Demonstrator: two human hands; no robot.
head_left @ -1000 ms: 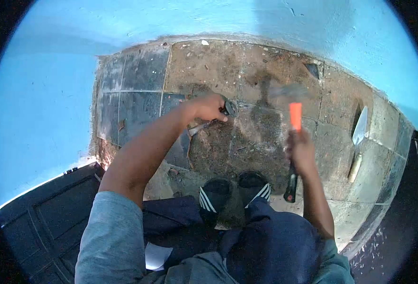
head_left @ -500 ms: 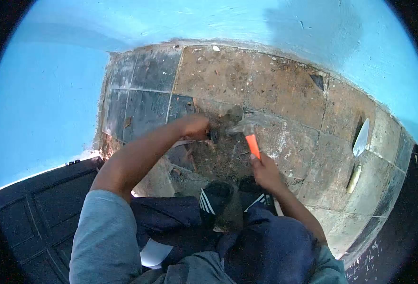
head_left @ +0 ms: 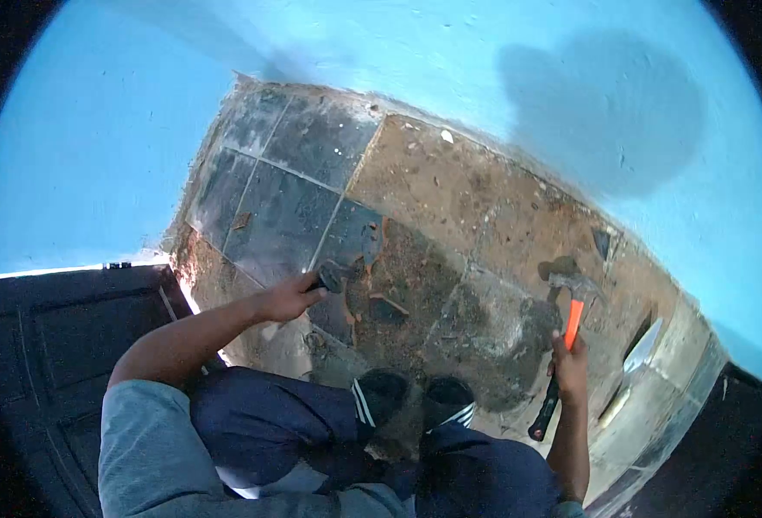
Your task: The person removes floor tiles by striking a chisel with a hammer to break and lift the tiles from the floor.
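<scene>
My left hand (head_left: 291, 298) is closed on a dark tool (head_left: 330, 276), perhaps a chisel, whose round dark end shows beyond the fingers. It is over the dark tiles (head_left: 288, 211) near their broken edge. My right hand (head_left: 570, 367) grips a claw hammer (head_left: 574, 319) by its orange and black handle, with the metal head pointing away from me over the brown floor. Right of the broken edge lies a loose tile fragment (head_left: 388, 308) among dirt and crumbs.
A trowel (head_left: 642, 347) lies on the floor at the right. Blue walls (head_left: 433, 43) border the floor, and a dark panelled door (head_left: 79, 345) stands at the left. My dark shoes (head_left: 383, 395) with white stripes are at the bottom middle.
My hands have moved apart: the left one towards me and to the left, the right one to the right with the hammer. The view has turned, and the tile fragment is now uncovered.
</scene>
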